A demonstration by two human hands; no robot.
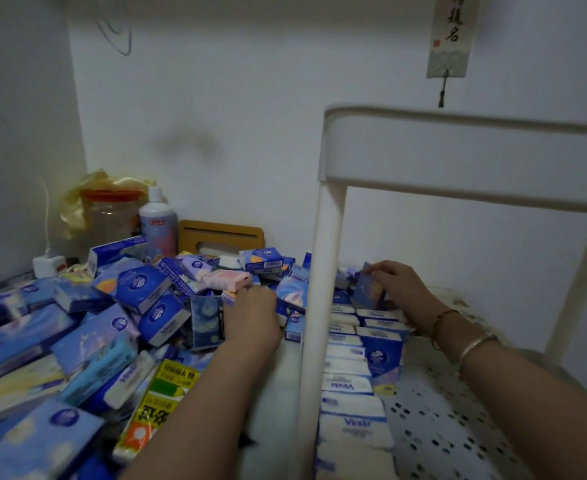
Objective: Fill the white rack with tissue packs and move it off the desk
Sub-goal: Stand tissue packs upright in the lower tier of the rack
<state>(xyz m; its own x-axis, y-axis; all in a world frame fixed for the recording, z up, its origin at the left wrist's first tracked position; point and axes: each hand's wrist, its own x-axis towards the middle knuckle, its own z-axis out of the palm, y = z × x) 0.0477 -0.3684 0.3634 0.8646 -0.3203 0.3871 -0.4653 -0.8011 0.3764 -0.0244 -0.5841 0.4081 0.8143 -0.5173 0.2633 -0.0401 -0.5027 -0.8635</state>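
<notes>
Inside the white rack (333,237), her right hand (397,285) pinches a blue tissue pack (366,285), slotting it upright; left hand (250,315) curls into the heap (112,306), grip hidden.

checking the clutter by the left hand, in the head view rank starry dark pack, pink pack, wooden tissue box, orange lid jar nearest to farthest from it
From the left hand:
1. Starry dark pack, touching its left side.
2. Pink pack, just behind it.
3. Wooden tissue box, at the wall.
4. Orange lid jar, far back left corner.
</notes>
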